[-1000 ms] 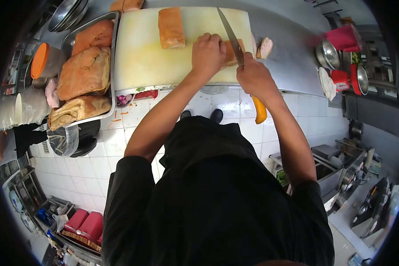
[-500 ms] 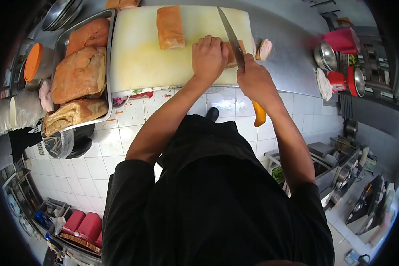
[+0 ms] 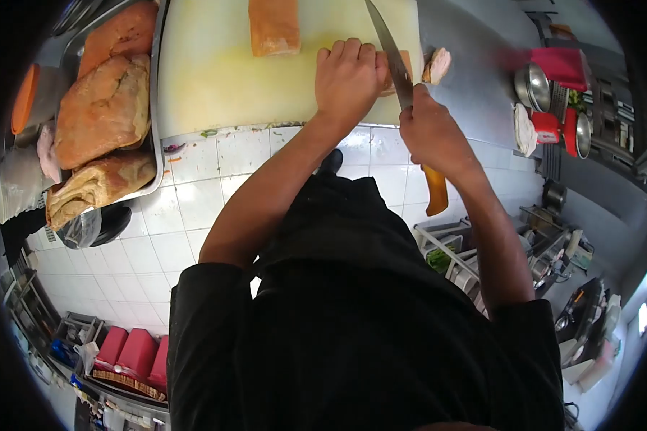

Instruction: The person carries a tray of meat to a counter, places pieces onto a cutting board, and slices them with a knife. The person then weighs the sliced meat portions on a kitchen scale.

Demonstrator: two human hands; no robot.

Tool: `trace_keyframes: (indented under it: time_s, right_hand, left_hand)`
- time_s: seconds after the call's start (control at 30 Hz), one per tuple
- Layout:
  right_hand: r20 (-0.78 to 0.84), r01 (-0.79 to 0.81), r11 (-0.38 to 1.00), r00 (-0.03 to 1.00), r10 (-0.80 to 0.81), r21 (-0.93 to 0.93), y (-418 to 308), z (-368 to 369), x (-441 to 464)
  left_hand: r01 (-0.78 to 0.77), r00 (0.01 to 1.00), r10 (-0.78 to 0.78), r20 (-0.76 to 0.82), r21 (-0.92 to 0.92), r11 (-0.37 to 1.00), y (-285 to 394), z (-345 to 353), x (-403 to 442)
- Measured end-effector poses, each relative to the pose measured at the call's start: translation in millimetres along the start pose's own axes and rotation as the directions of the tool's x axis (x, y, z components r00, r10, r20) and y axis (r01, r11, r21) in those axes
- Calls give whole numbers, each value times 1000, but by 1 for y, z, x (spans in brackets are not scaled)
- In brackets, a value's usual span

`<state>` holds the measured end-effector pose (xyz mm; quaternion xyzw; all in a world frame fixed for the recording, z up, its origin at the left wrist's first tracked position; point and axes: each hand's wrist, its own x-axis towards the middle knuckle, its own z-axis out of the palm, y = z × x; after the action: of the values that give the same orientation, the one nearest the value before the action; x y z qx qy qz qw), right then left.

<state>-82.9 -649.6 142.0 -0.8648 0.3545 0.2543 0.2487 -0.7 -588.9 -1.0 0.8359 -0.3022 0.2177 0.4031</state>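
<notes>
My left hand (image 3: 349, 79) lies with its fingers curled over a block of skin-on meat, perhaps pork, near the right edge of the white cutting board (image 3: 216, 86). Most of that block is hidden by the hand and the blade. In my right hand (image 3: 433, 129) is a long knife (image 3: 387, 43) with an orange-yellow handle, its blade lying across the block just right of my left fingers and its tip pointing away from me. Another block of meat (image 3: 274, 29) rests farther left on the board. Off the board's right edge sits a small pale cut piece (image 3: 437, 66).
At the left, a metal tray (image 3: 158, 118) holds several large slabs of meat (image 3: 104, 108). An orange-lidded container (image 3: 25, 99) stands beyond it. Metal bowls (image 3: 532, 87), a white cloth (image 3: 525, 131) and red items are on the right of the steel counter.
The view has shifted, so the board and tray sit higher and farther left. Both hands stay at the same block, with the knife still across it.
</notes>
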Motion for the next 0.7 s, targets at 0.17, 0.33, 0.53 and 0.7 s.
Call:
trace_keyframes:
  time_s: [0.17,0.33,0.53,0.7]
  right_hand:
    - [-125,102,989,985,-115,-105,14,21,21]
    - [-29,-1,999,1000,-1,-51,12,8,6]
    - [-35,27,1000,999,-27,-11,19,19,19]
    - [-129,91,996,987,-92,-11,28,36,28]
  left_hand:
    - [-16,998,17,-63,20,1000,0,6,1]
    - [-14,1000,14,-20,43,999,1,5,-1]
    - [-3,1000,3,-27,6,1000,-2,5,1]
    - [6,995,1,97,-74,997,-4,-4,6]
